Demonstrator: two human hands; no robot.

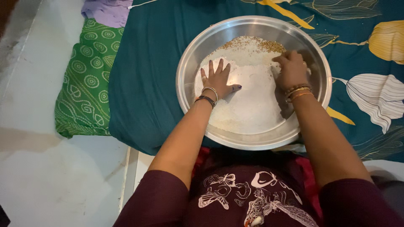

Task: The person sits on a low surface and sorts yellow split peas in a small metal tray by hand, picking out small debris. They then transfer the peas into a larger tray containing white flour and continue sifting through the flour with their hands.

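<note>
A wide steel plate (189,71) lies on a dark teal cloth in front of me. It holds a spread of white grains (252,96) with a band of brownish grains (252,42) along the far side. My left hand (219,80) rests flat on the white grains, fingers spread, holding nothing. My right hand (291,69) is curled with bent fingers on the grains at the plate's right part; whether it grips any grains is hidden. Both wrists wear bangles.
The teal cloth (151,63) with yellow and white flower prints covers the surface. A green patterned cloth (86,80) lies to the left, a lilac cloth (109,10) behind it. Pale floor (38,159) runs along the left.
</note>
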